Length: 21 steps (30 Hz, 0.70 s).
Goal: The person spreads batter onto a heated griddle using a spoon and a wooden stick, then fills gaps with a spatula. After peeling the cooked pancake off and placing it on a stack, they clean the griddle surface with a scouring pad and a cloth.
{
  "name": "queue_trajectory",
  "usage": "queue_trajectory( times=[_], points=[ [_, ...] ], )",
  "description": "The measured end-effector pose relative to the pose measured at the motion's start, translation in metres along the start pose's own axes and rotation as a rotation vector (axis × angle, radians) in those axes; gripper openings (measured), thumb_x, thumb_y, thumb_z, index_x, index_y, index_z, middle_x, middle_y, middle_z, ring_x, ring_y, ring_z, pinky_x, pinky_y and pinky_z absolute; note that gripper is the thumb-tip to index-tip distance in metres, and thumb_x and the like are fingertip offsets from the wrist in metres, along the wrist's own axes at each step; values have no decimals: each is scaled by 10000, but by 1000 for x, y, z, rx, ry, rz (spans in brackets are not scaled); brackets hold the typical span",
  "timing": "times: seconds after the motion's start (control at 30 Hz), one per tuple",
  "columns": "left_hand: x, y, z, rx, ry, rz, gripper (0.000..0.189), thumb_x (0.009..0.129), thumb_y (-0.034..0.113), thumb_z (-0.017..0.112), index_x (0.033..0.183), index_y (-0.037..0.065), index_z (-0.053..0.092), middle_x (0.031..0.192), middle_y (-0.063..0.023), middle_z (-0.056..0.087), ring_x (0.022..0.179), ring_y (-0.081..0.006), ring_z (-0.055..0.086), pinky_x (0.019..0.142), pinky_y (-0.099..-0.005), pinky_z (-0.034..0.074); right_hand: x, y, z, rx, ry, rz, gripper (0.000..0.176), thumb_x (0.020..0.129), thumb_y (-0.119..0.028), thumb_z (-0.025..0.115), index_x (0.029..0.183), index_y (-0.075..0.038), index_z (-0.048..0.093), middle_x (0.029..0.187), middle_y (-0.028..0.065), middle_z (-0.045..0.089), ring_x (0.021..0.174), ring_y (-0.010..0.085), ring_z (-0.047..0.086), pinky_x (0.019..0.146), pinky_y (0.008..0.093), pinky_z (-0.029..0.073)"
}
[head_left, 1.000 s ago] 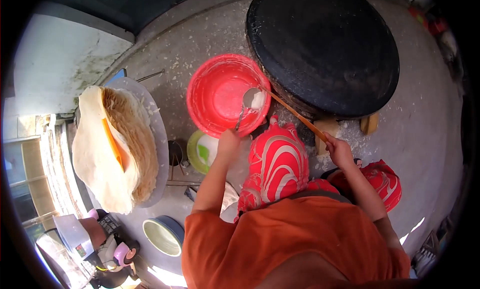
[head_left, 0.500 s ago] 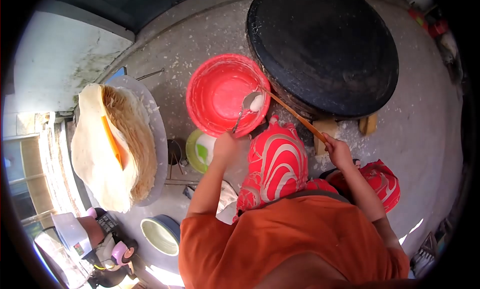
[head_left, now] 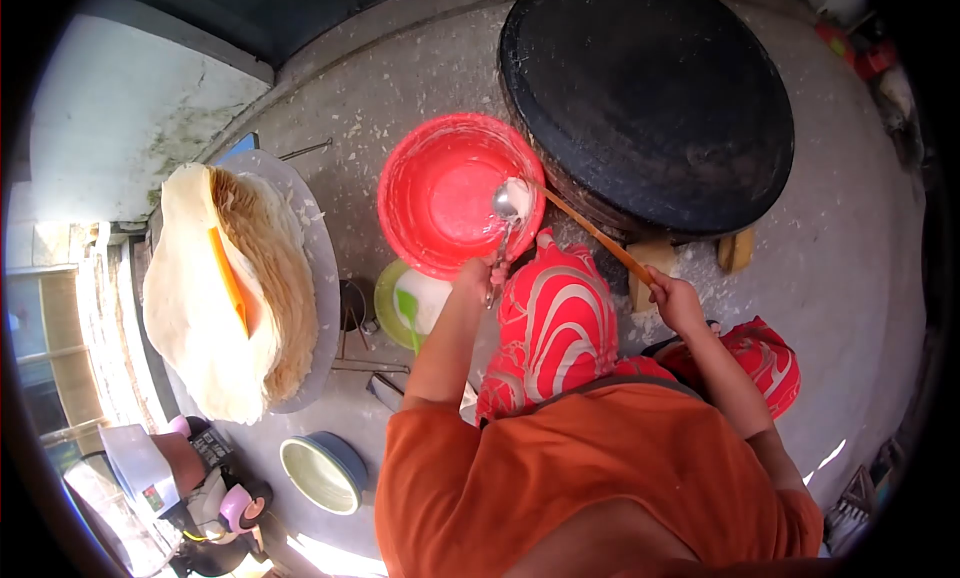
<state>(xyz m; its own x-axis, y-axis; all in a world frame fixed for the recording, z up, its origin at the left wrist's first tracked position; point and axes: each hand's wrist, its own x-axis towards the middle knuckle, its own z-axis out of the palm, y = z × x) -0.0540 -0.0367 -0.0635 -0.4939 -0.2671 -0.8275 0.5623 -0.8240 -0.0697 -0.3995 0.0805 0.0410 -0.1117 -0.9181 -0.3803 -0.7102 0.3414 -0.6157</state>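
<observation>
My left hand (head_left: 476, 276) is closed round the handle of a metal ladle (head_left: 503, 202) at the near rim of a red plastic basin (head_left: 402, 218). The ladle's bowl is inside the basin, right against a lump of white batter (head_left: 521, 198). My right hand (head_left: 676, 304) grips the lower end of a long wooden stick (head_left: 592, 228). This stick slants up over the basin's right rim, and its far end meets the white lump by the ladle. Streaks of batter coat the basin's inner wall.
A big round black griddle (head_left: 650, 98) stands right of the basin. On the left, a tall stack of thin flatbreads (head_left: 185, 298) carries an orange scraper (head_left: 229, 281). A green bowl (head_left: 386, 303) sits below the basin, a blue-rimmed basin (head_left: 322, 473) farther down.
My left hand has moved right along the basin's near rim. The ladle has turned more upright, its bowl against the white lump. My right hand stays nearly still.
</observation>
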Motion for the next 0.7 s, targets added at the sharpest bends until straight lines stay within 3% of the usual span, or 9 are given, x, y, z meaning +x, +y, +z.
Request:
queue_trajectory(
  times=[0.13,0.23,0.3,0.37,0.43,0.47,0.5,0.57,0.7],
  points=[
    [-15,-12,3,-109,-126,53,281,919,176,362,939,-71,495,626,-46,429,438,-80,355,331,-180,294,-2,-5,-5,6,-19,18,323,819,-112,520,1139,-131,559,747,180,599,681,315,597,633,346,468],
    [-50,-16,4,-167,-125,71,282,920,192,369,966,-49,508,631,-52,444,438,-83,361,334,-186,296,-9,-5,-4,66,54,-138,307,832,-114,520,1136,-107,560,730,164,607,649,258,609,622,312,469],
    [-73,-15,-6,73,-147,181,229,872,238,449,915,29,532,639,-37,483,456,-113,404,348,-203,318,-16,-17,-11,269,57,-192,285,857,-113,501,1134,-71,556,714,109,613,643,167,604,623,263,458],
    [-95,-13,-8,128,-135,193,237,864,263,472,908,41,542,651,-18,502,454,-126,423,349,-226,308,-22,-25,-20,358,40,-156,281,873,-113,483,1140,-57,548,725,77,609,642,130,581,623,242,450],
    [-138,-21,24,305,32,378,242,870,266,465,905,41,547,650,-14,505,445,-126,423,349,-224,280,-23,-22,-21,450,24,-125,278,888,-113,466,1146,-42,541,735,45,605,642,92,558,624,221,441],
    [-162,-27,52,306,114,419,274,920,223,379,1013,-11,486,645,-79,484,425,-102,373,341,-197,288,-22,-12,-23,507,22,-90,279,895,-115,459,1153,-41,536,762,33,604,652,85,543,639,214,436],
    [-174,-27,60,315,114,427,274,920,223,379,1013,-11,486,645,-79,484,425,-102,373,341,-197,288,-21,-6,-24,565,19,-54,280,902,-118,452,1159,-40,531,788,21,604,662,77,528,654,206,431],
    [-193,-25,73,430,21,537,229,890,194,426,947,9,547,627,-34,504,418,-121,411,343,-228,265,-26,-17,-41,706,-16,20,269,899,-126,468,1142,-35,537,796,0,595,679,65,500,665,201,422],
    [-219,-15,125,515,-144,670,267,903,188,413,998,-29,537,642,-68,530,406,-126,431,328,-245,281,-28,-38,-69,939,53,93,228,845,-82,549,1058,1,539,723,-33,552,608,37,474,543,173,372]
  ],
)
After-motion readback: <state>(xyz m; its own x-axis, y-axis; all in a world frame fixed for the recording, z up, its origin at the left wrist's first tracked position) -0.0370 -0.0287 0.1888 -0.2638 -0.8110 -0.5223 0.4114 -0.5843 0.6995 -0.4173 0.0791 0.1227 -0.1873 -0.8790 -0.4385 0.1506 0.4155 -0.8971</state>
